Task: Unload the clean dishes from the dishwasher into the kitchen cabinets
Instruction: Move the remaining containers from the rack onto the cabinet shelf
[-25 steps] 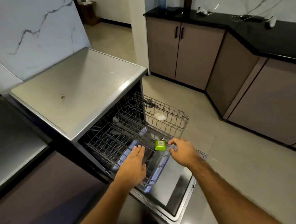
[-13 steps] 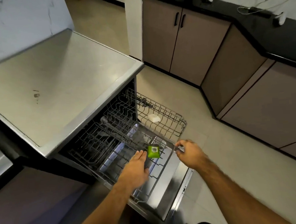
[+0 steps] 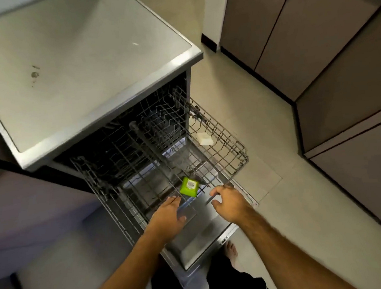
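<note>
Below the steel top (image 3: 79,62) of the dishwasher (image 3: 104,134), the wire rack (image 3: 222,146) is sitting pulled out over the lowered door (image 3: 201,241), and both hands are reaching down to its front edge. The left hand (image 3: 168,216) is lying palm down on the front rail of the rack, fingers straight and close together, the thumb sticking out to the right; it is not curling round any wire that can be seen. The right hand (image 3: 231,203) is hovering at the front right part of the rack with its fingers bent loosely, the fingertips near a thin dark wire or rod; whether it is really pinching that wire cannot be told, since the spot is blurred.

Between the 2 hands, a little farther in, a small green packet (image 3: 189,186) with a pale label is resting tilted against the rack wires, just beside the left fingertips but apart from them. Near the right wall of the rack a small white block (image 3: 204,138) is lying on the wire floor, well apart from the hands. No plates, cups or cutlery are showing in the part of the rack that is visible; its rear half is running back into the dark tub.

Across the pale tiled floor (image 3: 265,137), brown cabinets (image 3: 290,30) with black handles are lining the right side. 1 bare foot (image 3: 232,251) is showing beside the door's front corner.
</note>
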